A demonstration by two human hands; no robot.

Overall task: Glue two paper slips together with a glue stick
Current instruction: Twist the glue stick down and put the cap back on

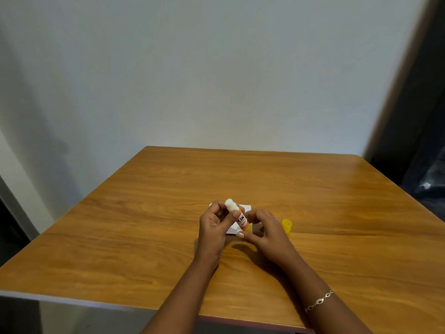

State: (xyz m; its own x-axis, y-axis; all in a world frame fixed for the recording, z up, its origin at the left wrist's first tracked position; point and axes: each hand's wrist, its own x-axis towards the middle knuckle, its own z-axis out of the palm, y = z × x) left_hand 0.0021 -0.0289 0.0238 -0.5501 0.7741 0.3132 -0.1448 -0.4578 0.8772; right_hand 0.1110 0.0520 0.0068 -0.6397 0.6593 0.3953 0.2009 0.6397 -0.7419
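Observation:
An uncapped glue stick (pixel 238 215) with a yellow body and its white glue pushed well out is held tilted above the table. My left hand (pixel 214 227) grips its upper part with thumb and fingers. My right hand (pixel 262 230) pinches its yellow lower end. White paper slips (pixel 234 229) lie on the table under both hands, mostly hidden. The yellow cap (pixel 286 225) stands on the table just right of my right hand.
A wooden table (pixel 168 237) stands against a pale wall (pixel 216 68). Its near edge runs across the bottom of the view. A dark doorway or curtain (pixel 423 116) is at the right. A bracelet (pixel 319 301) sits on my right wrist.

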